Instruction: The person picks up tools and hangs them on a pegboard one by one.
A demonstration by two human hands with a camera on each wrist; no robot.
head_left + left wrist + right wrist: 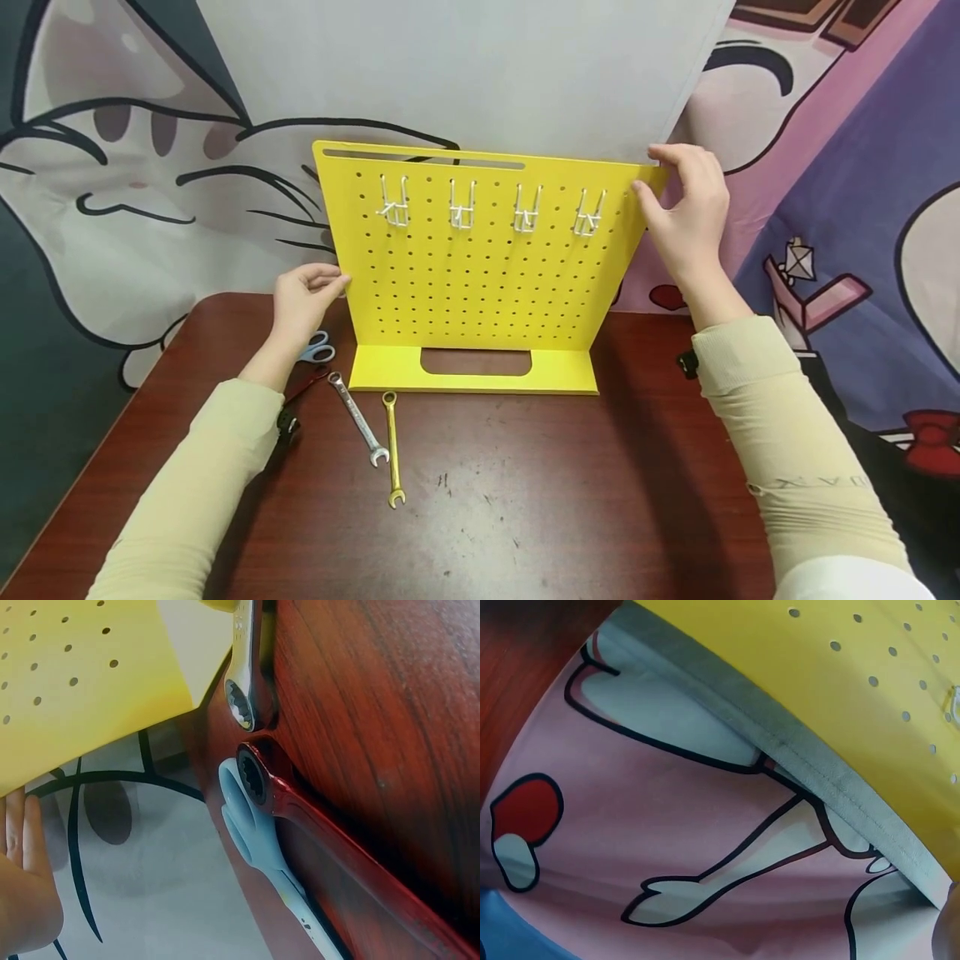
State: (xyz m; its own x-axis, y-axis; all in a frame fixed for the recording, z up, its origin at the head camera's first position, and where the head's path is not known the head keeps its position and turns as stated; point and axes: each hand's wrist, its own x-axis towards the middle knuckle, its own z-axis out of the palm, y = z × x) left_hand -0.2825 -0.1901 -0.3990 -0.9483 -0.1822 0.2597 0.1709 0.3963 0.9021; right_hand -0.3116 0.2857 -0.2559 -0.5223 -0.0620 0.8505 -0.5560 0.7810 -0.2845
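Note:
A yellow pegboard [480,283] stands upright on its flat base, with a row of white wire hooks [461,208] along its upper part. My right hand [693,204] holds its top right corner, thumb at the front face and index finger over the edge. At the left edge, partway up, my left hand [300,300] pinches the board between thumb and fingers. In the left wrist view, those fingers [31,836] meet the board's margin. Only a sliver of the right hand [949,922] shows in the right wrist view.
On the brown table [525,483] lie a silver wrench [358,419] and a gold wrench [393,450]. Beneath the left forearm are a red wrench [345,847] and light-blue-handled scissors [255,832]. A cartoon-printed cloth [247,200] and a white panel [465,67] rise behind.

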